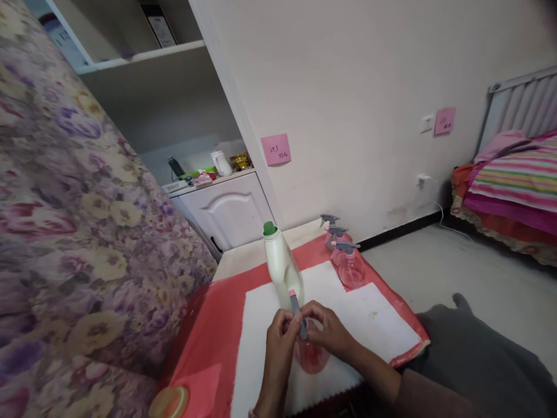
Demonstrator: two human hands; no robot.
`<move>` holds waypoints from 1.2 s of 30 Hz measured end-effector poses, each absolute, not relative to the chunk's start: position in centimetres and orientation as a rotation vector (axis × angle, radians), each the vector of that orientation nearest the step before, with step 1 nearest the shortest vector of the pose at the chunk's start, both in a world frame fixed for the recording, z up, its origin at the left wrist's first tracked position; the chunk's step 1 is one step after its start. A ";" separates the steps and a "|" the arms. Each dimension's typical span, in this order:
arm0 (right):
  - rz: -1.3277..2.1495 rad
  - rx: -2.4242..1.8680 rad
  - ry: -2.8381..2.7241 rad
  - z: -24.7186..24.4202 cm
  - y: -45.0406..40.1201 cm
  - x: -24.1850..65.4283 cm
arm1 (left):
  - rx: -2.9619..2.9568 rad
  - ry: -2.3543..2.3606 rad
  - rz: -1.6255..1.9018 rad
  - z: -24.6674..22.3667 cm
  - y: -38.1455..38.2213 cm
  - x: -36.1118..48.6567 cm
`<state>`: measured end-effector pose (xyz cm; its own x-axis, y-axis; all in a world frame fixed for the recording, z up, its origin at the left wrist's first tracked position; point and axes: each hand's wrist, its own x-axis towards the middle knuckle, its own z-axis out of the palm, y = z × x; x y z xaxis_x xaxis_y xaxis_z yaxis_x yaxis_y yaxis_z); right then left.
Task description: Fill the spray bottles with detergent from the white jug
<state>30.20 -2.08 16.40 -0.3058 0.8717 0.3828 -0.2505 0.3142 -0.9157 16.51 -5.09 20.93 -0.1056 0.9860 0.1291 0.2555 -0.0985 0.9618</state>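
Observation:
A clear spray bottle (pixel 313 357) with a grey and pink trigger head (pixel 296 307) stands on the white cloth. My left hand (pixel 282 334) pinches the trigger head from the left. On the right side, my right hand (pixel 324 328) has its fingers closed around the neck area just below that head. The hands partly hide the neck, so I cannot see how the head sits on the bottle. Just beyond them is a pale green jug (pixel 281 261) with a green spout at its top and a moulded handle.
Several similar spray bottles (pixel 351 270) line the table's right edge. A red cloth (pixel 213 313) lies beneath the white cloth (pixel 256 348). A round lid-like object (pixel 169 402) is at the lower left. Floral curtain (pixel 87 232) hangs left; a cabinet (pixel 228 212) stands behind.

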 end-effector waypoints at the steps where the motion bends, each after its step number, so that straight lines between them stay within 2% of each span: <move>1: 1.252 -0.618 -1.437 16.2 -2.1 30.0 | 1.421 1.425 1.255 21.1 -5.2 16.6; 9: 1.328 -0.485 -1.537 16.3 -1.9 30.6 | 1.450 1.443 1.245 21.1 -5.1 16.4; 15: 1.268 -0.595 -1.437 16.2 -2.1 29.9 | 1.445 1.417 1.238 20.7 -4.9 16.3; 36: 1.219 -0.567 -1.517 15.7 -2.1 29.9 | 1.419 1.432 1.235 20.7 -4.9 16.3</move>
